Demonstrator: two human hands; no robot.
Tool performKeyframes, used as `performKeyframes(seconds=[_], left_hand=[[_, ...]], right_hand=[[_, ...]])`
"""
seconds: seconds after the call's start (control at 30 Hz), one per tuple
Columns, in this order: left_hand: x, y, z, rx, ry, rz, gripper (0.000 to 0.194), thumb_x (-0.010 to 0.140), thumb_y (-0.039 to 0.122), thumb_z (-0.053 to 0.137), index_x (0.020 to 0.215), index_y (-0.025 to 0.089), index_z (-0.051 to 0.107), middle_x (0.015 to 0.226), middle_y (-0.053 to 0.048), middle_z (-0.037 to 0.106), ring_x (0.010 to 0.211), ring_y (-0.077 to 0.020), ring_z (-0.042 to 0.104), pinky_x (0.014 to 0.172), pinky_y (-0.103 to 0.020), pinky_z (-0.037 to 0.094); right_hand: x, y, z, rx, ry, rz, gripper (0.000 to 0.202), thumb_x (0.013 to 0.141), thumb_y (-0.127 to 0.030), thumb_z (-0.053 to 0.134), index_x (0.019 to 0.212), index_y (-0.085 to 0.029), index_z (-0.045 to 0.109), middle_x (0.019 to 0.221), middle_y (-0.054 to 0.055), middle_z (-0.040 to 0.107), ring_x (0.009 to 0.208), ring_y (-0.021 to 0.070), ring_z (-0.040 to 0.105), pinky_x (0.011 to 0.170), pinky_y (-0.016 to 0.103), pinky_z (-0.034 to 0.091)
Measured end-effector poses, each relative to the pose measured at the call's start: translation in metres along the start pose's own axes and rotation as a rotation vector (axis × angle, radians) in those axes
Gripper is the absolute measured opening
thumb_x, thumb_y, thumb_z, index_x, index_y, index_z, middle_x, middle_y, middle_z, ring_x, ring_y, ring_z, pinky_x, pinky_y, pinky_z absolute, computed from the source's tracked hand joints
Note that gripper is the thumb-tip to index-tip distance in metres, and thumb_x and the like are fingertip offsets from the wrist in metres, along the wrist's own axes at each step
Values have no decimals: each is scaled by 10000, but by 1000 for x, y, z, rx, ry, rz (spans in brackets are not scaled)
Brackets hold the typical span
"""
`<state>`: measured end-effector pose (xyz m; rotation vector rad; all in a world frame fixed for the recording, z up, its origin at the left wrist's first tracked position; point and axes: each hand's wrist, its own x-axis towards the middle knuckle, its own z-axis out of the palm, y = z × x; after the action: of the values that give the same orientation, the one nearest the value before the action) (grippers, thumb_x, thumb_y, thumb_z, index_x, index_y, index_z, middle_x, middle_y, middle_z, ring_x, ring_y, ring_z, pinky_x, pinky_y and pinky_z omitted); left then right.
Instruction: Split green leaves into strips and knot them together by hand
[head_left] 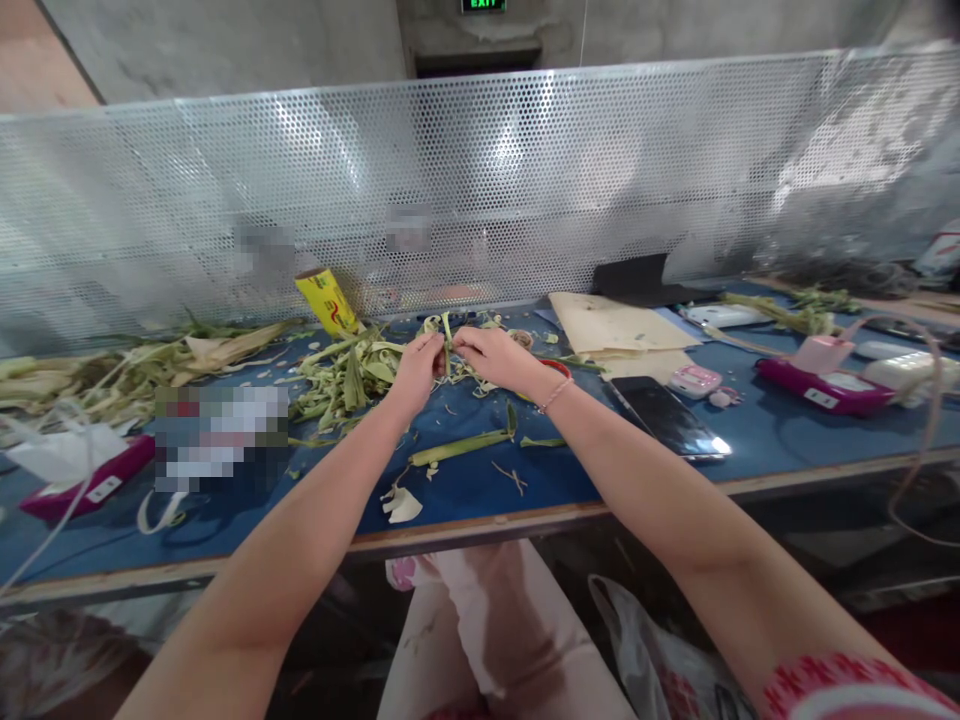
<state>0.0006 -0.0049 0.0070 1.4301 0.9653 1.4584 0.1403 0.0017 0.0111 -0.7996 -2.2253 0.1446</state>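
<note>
A short green plant stalk (447, 328) stands upright between my two hands over the middle of the table. My left hand (421, 370) is closed round its lower part, with the fingertips partly hidden. From the other side, my right hand (491, 355) pinches at the same stalk with bent fingers. Left of my hands lies a heap of green leaf strips and peelings (352, 375). Closer to me, a longer cut green stalk (461, 447) rests on the blue tabletop (450, 490), and a pale torn leaf piece (403, 505) lies near the edge.
A yellow tube-shaped can (327, 302) leans near the perforated metal screen (480, 190) behind the table. Dry stalks (150, 375) cover the far left. On the right are cardboard sheets (615, 325), a black phone (667, 415), a pink case (694, 380) and a magenta power strip (825, 388) with cables.
</note>
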Motion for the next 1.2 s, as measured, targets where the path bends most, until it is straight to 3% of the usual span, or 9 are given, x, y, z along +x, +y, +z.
performKeyframes(seconds=[0.17,0.4,0.57,0.77,0.97,1.2], left_hand=[[-4,9,4,-75,25,-61,270,728,93,414,483,167,331,401,69,308,351,-27,286,388,-169,235],[-2,15,0,-50,-29,-74,316,689,105,468,465,176,256,375,97,216,318,-6,204,367,-160,191],[1,9,-6,8,-114,-78,291,656,96,468,443,175,286,370,94,226,312,-5,211,363,-164,173],[0,6,-6,9,-120,-130,290,641,100,495,439,173,301,363,92,233,304,-6,206,354,-172,176],[-2,16,-5,-96,-190,-212,316,630,123,580,453,162,321,365,104,228,299,9,173,347,-158,176],[-4,23,-3,-176,-198,-209,346,684,110,520,437,168,284,349,92,228,295,-6,212,353,-159,241]], right_hand=[[2,-3,0,83,-26,36,122,801,-178,369,761,-166,483,672,-12,469,625,100,416,615,218,296],[2,-5,-5,252,-109,88,116,803,-165,348,776,-172,460,561,-46,416,535,88,388,564,213,290],[-1,-4,-4,70,-83,5,112,808,-159,360,742,-173,449,665,-6,468,599,100,397,596,231,293],[-2,-4,-3,-13,-143,-16,121,844,-201,357,752,-170,429,693,12,474,634,114,405,620,246,293],[0,-6,-8,226,-84,-2,163,823,-233,405,675,-171,434,637,-25,453,603,89,404,606,222,302],[3,0,2,608,-50,60,165,815,-252,422,665,-182,409,539,-57,390,515,73,364,537,210,300]])
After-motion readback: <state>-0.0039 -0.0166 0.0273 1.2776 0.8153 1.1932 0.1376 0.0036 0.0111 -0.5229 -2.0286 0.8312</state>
